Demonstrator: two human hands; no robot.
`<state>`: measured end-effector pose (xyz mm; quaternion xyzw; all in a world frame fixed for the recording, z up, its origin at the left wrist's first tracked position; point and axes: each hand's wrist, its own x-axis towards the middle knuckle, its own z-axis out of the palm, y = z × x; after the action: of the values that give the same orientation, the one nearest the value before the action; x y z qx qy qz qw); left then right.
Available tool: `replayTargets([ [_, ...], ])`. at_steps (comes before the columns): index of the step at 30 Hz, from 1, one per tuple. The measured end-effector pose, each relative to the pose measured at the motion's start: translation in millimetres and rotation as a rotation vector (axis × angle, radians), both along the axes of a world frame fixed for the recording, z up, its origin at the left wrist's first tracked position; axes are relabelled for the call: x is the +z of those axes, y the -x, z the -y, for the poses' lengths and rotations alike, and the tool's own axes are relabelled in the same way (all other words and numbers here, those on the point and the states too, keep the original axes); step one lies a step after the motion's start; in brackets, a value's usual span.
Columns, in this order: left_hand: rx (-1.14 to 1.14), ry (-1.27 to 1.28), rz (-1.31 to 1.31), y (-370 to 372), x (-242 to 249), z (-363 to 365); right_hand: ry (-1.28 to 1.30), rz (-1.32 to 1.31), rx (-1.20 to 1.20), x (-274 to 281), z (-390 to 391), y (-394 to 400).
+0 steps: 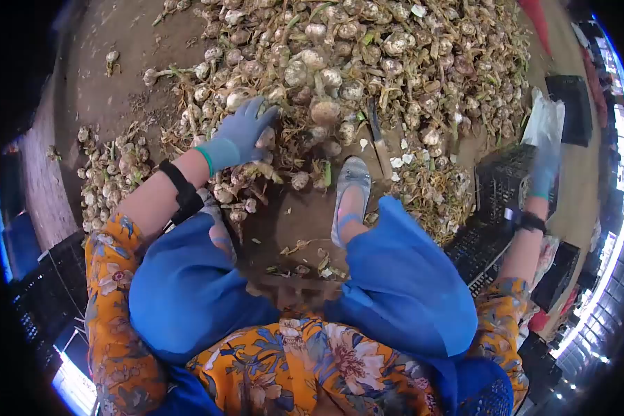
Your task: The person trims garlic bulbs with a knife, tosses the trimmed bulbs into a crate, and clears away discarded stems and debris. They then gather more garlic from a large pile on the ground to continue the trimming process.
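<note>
My left hand (237, 135), in a blue-grey glove with a green cuff, reaches over the near edge of a large garlic heap (437, 76). Its fingers are spread, and a garlic bulb (265, 137) lies beside them between fingers and thumb. Out to the right, my gloved right hand (546, 166) is above a black plastic crate (504, 177). Motion smears its fingers, so what they hold, if anything, does not show. White plastic (544, 123) appears just beyond that hand. A tool with a dark blade and a light handle (379, 142) lies on the ground by the heap.
A smaller garlic pile (114, 170) lies to the left. Cut stalks and skins (430, 191) cover the ground right of my foot (353, 191). More black crates (570, 104) stand at far right, and another crate (52, 298) at left.
</note>
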<state>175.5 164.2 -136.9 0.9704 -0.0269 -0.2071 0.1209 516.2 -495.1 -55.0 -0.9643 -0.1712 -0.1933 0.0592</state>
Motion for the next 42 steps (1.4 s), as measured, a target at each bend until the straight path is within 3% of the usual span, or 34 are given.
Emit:
replayTargets([
  [1,-0.007,-0.017,-0.108,2,7,4,0.152,-0.291,-0.007,5,-89,35],
  [2,0.014,0.071,-0.106,8,8,-2,-0.256,-0.300,0.259,21,-207,83],
  [3,0.014,0.073,-0.110,14,5,-6,-0.390,-0.547,0.375,5,-262,101],
  [4,-0.022,0.037,-0.164,20,0,-9,-0.342,-0.764,0.394,11,-317,133],
  [5,-0.053,-0.001,-0.218,25,-4,-12,-0.457,-1.065,0.613,-10,-348,144],
  [6,0.018,-0.031,-0.188,34,-3,-6,-0.282,-1.118,0.678,-28,-379,154],
  [7,0.034,-0.034,-0.198,44,-6,-6,-0.134,-1.008,0.774,-58,-403,161],
  [8,0.023,-0.021,-0.099,54,-12,-8,-0.103,-0.919,0.849,-97,-420,167],
  [9,0.010,-0.005,0.001,64,-19,-7,-0.103,-0.928,0.859,-103,-432,178],
  [11,0.020,0.071,0.066,79,-31,-14,0.141,-0.868,0.577,-108,-448,194],
  [12,0.063,0.126,0.105,85,-32,-14,-0.022,-0.906,0.501,-102,-446,202],
  [13,0.107,0.184,0.142,92,-35,-15,-0.016,-0.910,0.501,-117,-439,210],
  [15,0.144,0.288,0.270,104,-51,-19,-0.547,-0.598,0.414,-173,-417,228],
  [16,0.219,0.173,0.323,106,-43,-18,-0.749,-0.680,0.375,-193,-412,233],
  [17,0.293,0.055,0.374,107,-37,-18,-0.743,-0.677,0.370,-194,-412,239],
  [19,0.246,-0.099,0.450,108,-37,-24,-1.366,-1.146,0.048,-180,-417,260],
  [23,0.414,-0.174,0.398,120,-53,-62,-1.155,-1.543,0.031,-169,-390,250],
  [25,0.602,-0.015,0.330,135,-76,-91,-1.166,-1.645,0.006,-123,-383,253],
  [27,0.588,0.012,0.305,154,-98,-110,-1.034,-1.904,0.193,-103,-369,247],
  [28,0.742,0.268,0.138,162,-100,-110,-0.837,-1.901,0.373,-99,-364,240],
  [29,0.885,0.526,-0.034,168,-102,-109,-0.834,-1.909,0.377,-98,-364,237],
  [30,1.060,0.778,-0.037,181,-125,-102,-0.658,-1.896,0.506,-98,-364,235],
  [32,1.036,0.641,-0.075,179,-113,-99,-0.231,-1.837,0.734,-84,-378,232],
  [33,1.004,0.509,-0.101,176,-109,-99,-0.230,-1.844,0.735,-84,-388,237],
  [35,1.066,0.606,-0.138,181,-141,-113,-0.024,-1.833,1.079,-86,-416,253],
  [37,1.116,0.718,-0.096,179,-142,-113,0.085,-1.604,1.472,-114,-444,289],
  [40,1.065,0.636,-0.191,161,-109,-97,0.155,-1.503,1.601,-100,-479,344],
  [42,1.036,0.480,-0.326,147,-94,-90,0.514,-1.111,1.597,-72,-508,365],
])
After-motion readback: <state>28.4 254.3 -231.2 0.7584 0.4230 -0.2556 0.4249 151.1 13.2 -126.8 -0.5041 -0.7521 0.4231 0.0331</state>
